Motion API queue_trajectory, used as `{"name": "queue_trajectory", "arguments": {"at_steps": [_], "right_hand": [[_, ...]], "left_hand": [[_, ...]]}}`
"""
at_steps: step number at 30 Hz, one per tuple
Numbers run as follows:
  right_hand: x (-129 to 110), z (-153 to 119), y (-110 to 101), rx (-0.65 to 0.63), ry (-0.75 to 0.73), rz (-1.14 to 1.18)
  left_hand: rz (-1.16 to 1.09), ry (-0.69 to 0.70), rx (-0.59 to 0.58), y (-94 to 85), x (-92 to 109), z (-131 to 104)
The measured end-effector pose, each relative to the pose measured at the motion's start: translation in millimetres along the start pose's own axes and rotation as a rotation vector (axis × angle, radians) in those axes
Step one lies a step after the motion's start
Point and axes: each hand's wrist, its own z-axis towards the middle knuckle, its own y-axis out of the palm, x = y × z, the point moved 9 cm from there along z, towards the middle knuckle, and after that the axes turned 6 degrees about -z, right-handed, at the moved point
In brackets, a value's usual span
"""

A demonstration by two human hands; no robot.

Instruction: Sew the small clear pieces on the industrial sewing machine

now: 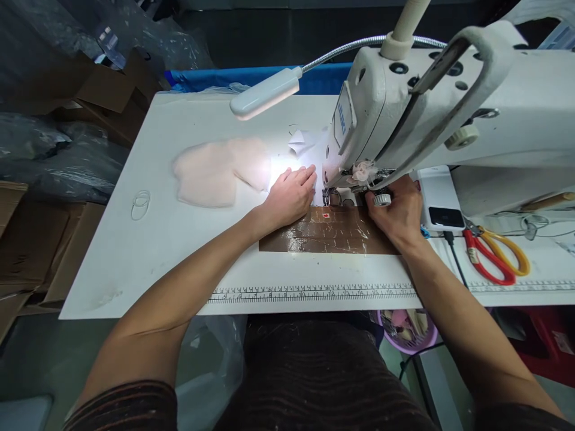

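My left hand (293, 194) lies flat, fingers stretched out, over white material (318, 179) just left of the needle area of a white sewing machine (371, 102). Whether that material is paper or cloth I cannot tell. My right hand (399, 212) is on the other side of the needle area, beside a small ribbed knob (382, 199); its fingertips are hidden behind machine parts. A brown, shiny sheet (332, 233) lies on the table below the needle. Pale pink cloth (206, 173) rests to the left, under the glare of a lamp (267, 93).
Red-and-yellow-handled scissors (492, 254) lie at the right, near a white device with a dark display (442, 200). A printed ruler strip (314, 293) runs along the front edge of the white table (121, 263). Cardboard boxes (45, 245) stand left; a purple basket (411, 344) sits below.
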Motion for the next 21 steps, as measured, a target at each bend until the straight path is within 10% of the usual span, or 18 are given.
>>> {"name": "queue_trajectory", "arguments": {"at_steps": [12,21], "right_hand": [[88.0,23.8,-50.4,0.18,0.381,-0.346],[95.6,20.4,-23.7,0.08,0.188,-0.294]], "left_hand": [[-0.135,0.023,0.048,5.0,-19.1,11.9],[-0.079,0.223,-0.026,8.1,-15.7,43.8]]}}
